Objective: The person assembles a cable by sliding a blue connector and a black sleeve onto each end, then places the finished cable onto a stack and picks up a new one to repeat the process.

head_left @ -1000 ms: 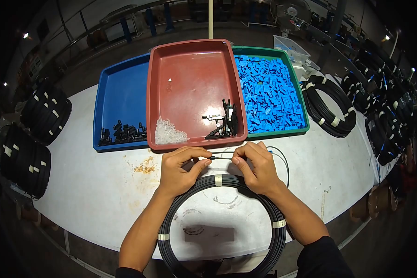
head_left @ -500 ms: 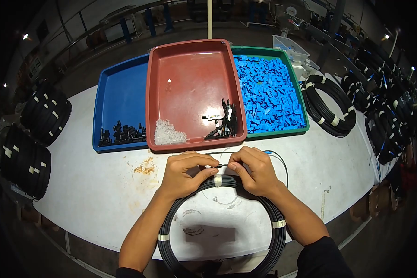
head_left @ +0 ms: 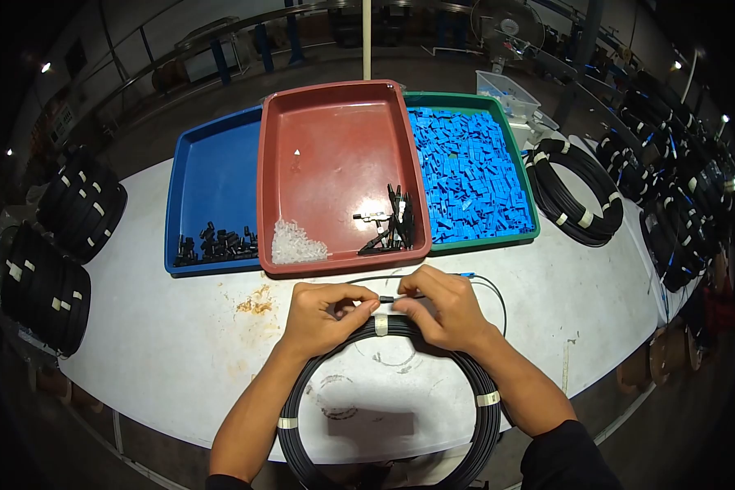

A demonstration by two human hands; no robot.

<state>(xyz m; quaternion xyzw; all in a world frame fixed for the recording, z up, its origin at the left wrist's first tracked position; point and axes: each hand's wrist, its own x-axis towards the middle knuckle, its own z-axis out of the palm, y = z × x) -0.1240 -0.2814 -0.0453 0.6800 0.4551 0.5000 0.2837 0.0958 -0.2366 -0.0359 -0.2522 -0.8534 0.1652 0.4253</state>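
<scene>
My left hand (head_left: 327, 314) pinches the end of a thin black cable with a small black sleeve (head_left: 386, 300) on it, just above the cable coil. My right hand (head_left: 445, 309) is at the sleeve's other side, thumb and index finger parted around the cable without a visible grip. Beneath both hands the black cable coil (head_left: 488, 371) lies at the table's front edge, bound with white tape bands (head_left: 381, 325). A blue connector (head_left: 466, 275) shows behind my right hand, on a loose loop of black cable (head_left: 504, 306).
Behind my hands stand a blue tray (head_left: 212, 175) with black parts, a red tray (head_left: 343, 171) with clear pieces and black parts, and a green tray (head_left: 521, 163) full of blue pieces. More cable coils (head_left: 576, 192) lie right and left on the white table (head_left: 171, 343).
My right thumb and index finger have parted from their pinch on the cable. More of the black sleeve shows between my hands. The view has shifted slightly.
</scene>
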